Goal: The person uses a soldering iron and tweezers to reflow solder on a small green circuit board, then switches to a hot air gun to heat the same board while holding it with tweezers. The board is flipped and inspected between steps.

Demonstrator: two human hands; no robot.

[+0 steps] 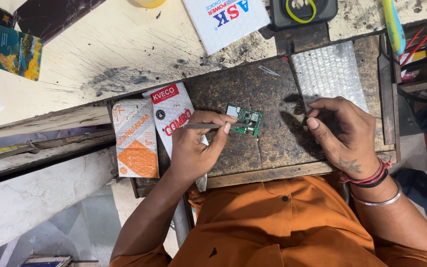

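My left hand [196, 148] pinching thin grey tweezers [208, 126] at the green circuit board [245, 120] mid-mat, my right hand [344, 133] curled near the bubble wrap [329, 71], bare dark mat [277, 143] between, packets [137, 138] at the mat's left edge.

We kept our left hand [196, 148] curled, fingers pinched together, forearm angled up from the lower left. Our right hand [344, 133] lay knuckles up, fingers bent inward, the wrist ringed with bands.
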